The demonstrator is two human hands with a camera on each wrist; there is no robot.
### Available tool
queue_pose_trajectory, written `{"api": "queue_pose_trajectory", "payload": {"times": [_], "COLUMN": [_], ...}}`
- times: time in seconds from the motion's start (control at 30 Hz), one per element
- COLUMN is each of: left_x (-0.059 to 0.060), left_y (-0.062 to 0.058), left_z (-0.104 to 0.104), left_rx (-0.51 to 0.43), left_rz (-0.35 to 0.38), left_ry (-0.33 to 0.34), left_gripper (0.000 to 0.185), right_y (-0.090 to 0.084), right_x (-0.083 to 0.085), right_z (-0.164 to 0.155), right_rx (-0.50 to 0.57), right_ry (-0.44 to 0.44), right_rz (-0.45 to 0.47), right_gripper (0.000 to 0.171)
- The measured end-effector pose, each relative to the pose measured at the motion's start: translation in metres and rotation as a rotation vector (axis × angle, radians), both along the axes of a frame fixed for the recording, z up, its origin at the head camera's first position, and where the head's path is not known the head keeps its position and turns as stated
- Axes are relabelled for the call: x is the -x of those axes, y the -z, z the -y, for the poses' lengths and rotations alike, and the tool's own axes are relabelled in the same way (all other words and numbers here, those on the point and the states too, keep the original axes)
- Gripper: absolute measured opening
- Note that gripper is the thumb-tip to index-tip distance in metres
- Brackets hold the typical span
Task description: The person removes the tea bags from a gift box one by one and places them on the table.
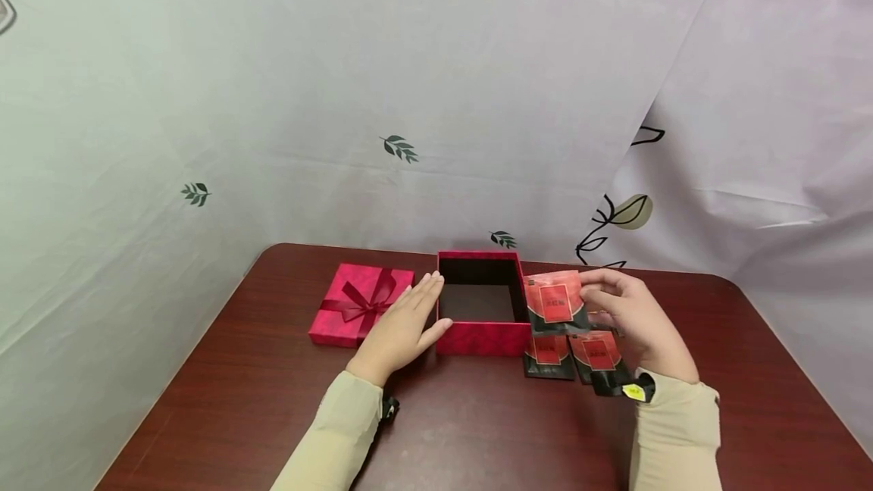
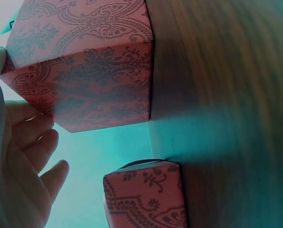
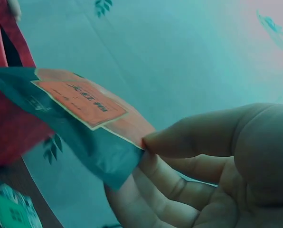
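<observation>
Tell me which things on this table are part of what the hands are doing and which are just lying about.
In use:
- open red box, steadied by the left hand
- red and black packet, pinched by the right hand
- packets on the table beside the box

Lying about:
- red lid with bow, left of the box
- leaf-print backdrop

Glossy foil packet (image 1: pixel 555 303); patterned paper box (image 1: pixel 481 336); polished wood table (image 1: pixel 477 423).

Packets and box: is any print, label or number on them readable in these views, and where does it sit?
None can be read.
Held packet in the right hand: characters on its red label, too blurred in the head and right wrist views.
Packets on the table: red labels, too small.
Red box and lid: pattern only, no text.
</observation>
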State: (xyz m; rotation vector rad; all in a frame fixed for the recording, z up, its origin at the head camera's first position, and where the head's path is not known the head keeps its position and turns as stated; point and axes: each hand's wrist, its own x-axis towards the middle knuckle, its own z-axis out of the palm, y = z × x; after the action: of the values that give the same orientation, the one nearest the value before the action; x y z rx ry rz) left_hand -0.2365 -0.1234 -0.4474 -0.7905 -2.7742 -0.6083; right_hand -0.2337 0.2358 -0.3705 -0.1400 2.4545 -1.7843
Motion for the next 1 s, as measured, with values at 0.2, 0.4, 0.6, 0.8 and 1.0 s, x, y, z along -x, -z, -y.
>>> {"api": "queue_pose_trajectory", "payload": {"times": [0.2,0.4,0.6,0.8,1.0], "left_x": [0.0,0.001,0.001,0.0,0.0], "left_y": [0.0,0.0,0.0,-0.001,-0.001], "left_z": [0.0,0.0,0.0,0.001,0.0], "left_rx": [0.0,-0.001,0.002,-0.002,0.001], "left_rz": [0.004,0.006,0.007,0.002,0.001], "left_ry": [0.003,-0.003,0.0,0.003,0.006], "left_gripper": [0.073,0.073,0.073,0.072,0.072], "right_y": [0.006,0.016,0.027,0.031,0.036], "right_x": [0.002,0.003,-0.001,-0.003,-0.004], "right_z": [-0.025,-0.049,-0.069,-0.084,-0.097], "right_rx": [-0.024,-0.043,-0.13,-0.258,-0.376], "right_ry": [-0.027,-0.016,0.035,0.131,0.194], "right_rz": [-0.006,0.004,0.041,0.116,0.142], "right_gripper": [0.038,0.04,0.036,0.038,0.038]}}
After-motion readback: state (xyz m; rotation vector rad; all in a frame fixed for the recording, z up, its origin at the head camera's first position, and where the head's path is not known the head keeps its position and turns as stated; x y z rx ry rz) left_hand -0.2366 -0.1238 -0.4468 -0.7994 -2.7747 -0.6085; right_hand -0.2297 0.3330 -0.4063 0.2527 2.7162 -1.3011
